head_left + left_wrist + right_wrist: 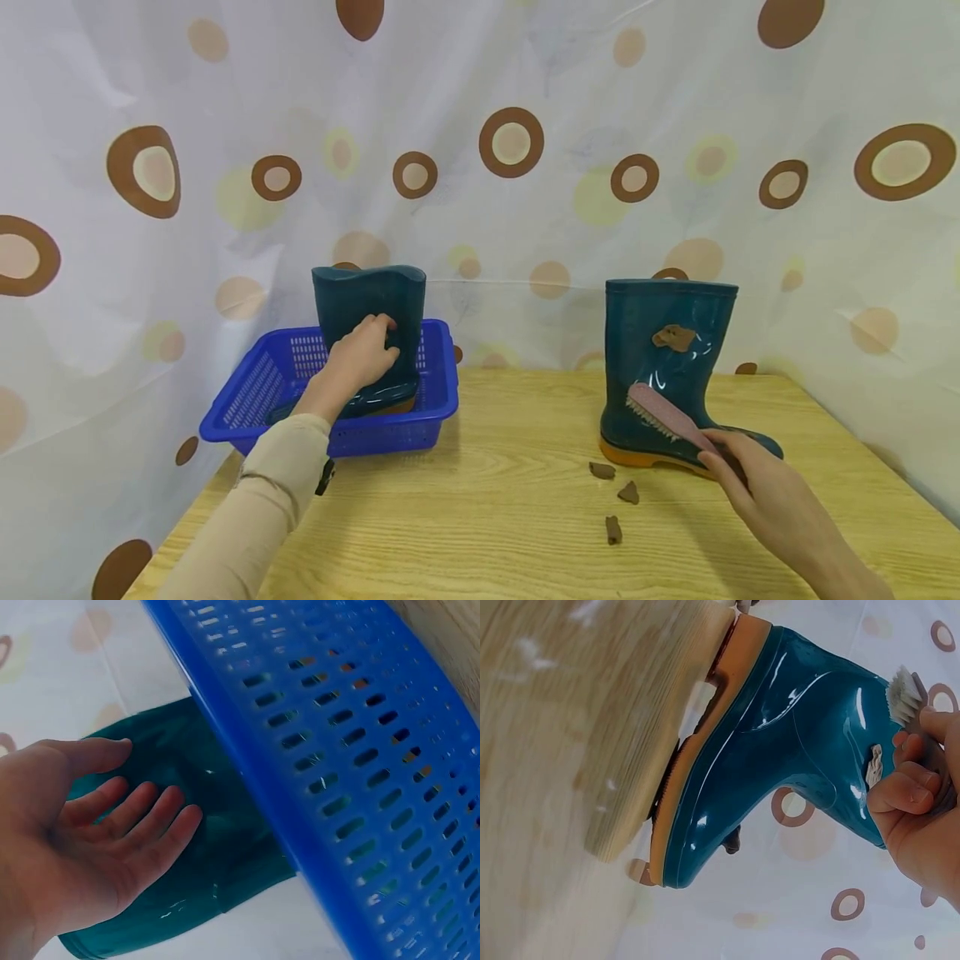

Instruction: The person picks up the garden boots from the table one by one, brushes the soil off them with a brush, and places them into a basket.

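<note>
My right hand grips a pink-handled scrub brush, its pale bristles facing the shaft of a dark teal rubber boot. This boot stands upright on its orange sole, and a brown clay-like lump sticks to its shaft. In the right wrist view the bristles overlap the upper part of that shaft. At the left, a second teal boot stands in a blue plastic basket. My left hand is at its shaft, fingers loosely bent and holding nothing in the left wrist view.
Several brown pieces lie on the wooden table in front of the right boot. A white curtain with brown rings hangs behind the table. The basket sits at the table's left edge.
</note>
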{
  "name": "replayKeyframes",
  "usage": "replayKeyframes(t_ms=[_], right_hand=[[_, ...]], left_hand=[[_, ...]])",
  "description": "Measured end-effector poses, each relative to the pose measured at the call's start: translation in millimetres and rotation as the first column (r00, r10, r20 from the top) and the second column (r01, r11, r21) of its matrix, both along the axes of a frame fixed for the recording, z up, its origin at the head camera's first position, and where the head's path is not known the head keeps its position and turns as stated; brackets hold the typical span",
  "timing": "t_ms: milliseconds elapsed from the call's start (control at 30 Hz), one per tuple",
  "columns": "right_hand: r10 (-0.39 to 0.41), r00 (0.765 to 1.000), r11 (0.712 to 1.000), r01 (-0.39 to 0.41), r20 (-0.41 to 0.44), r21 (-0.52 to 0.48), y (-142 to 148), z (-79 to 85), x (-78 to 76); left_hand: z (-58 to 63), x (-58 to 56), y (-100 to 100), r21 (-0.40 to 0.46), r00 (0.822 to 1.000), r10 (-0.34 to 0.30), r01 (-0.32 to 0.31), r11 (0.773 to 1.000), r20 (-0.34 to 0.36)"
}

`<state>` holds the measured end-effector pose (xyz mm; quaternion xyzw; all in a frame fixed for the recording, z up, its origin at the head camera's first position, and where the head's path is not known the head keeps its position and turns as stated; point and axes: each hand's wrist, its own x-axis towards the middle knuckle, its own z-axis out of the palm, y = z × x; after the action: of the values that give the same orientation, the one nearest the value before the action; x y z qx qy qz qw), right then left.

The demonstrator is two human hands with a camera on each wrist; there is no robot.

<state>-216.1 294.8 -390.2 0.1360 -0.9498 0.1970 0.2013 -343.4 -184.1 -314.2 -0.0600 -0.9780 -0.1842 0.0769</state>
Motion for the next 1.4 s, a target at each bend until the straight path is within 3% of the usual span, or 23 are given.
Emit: replayKeyframes(t_ms=[200, 400, 567, 667, 767, 867, 1133, 1400], right_hand=[[0.002, 1.000, 1.000, -0.002, 0.002, -0.004, 0.5, -0.7, -0.5], [0.006, 1.000, 1.000, -0.006, 0.001, -0.006, 0.6, -1.1, -1.0], [0.003, 1.000, 1.000, -0.003, -0.019, -0.007, 2.4, -1.4, -0.2], [0.002, 1.000, 1.000, -0.002, -0.027, -0.012, 2.8, -1.2, 0.2], [0.000, 1.000, 1.000, 0.000, -0.027, -0.018, 3.1, -0.9, 0.6], [-0.002, 1.000, 1.000, 0.001, -0.023, -0.021, 3.8, -0.8, 1.0], [-0.009, 1.000, 1.000, 0.009, -0.008, -0.020, 6.2, -1.1, 1.3], [-0.017, 1.000, 1.000, 0.017, -0.009, -0.024, 8.1, -1.4, 1.9]], left_hand=[[3.9, 14.3, 10.4, 0.024, 0.998, -0.033, 0.035, 0.999, -0.060], [15.2, 30.7, 26.8, 0.088, 0.985, -0.103, 0.116, 0.989, -0.140], [26.6, 45.2, 52.5, 0.205, 0.967, -0.204, 0.232, 0.951, -0.152], [31.4, 50.3, 67.1, 0.233, 0.948, -0.264, 0.300, 0.925, -0.175], [33.3, 51.5, 77.0, 0.246, 0.938, -0.294, 0.334, 0.910, -0.186], [33.1, 50.4, 82.3, 0.268, 0.939, -0.298, 0.335, 0.903, -0.170], [30.7, 44.0, 91.9, 0.271, 0.949, -0.300, 0.316, 0.909, -0.102], [32.3, 35.9, 112.5, 0.235, 0.937, -0.344, 0.349, 0.907, -0.062]])
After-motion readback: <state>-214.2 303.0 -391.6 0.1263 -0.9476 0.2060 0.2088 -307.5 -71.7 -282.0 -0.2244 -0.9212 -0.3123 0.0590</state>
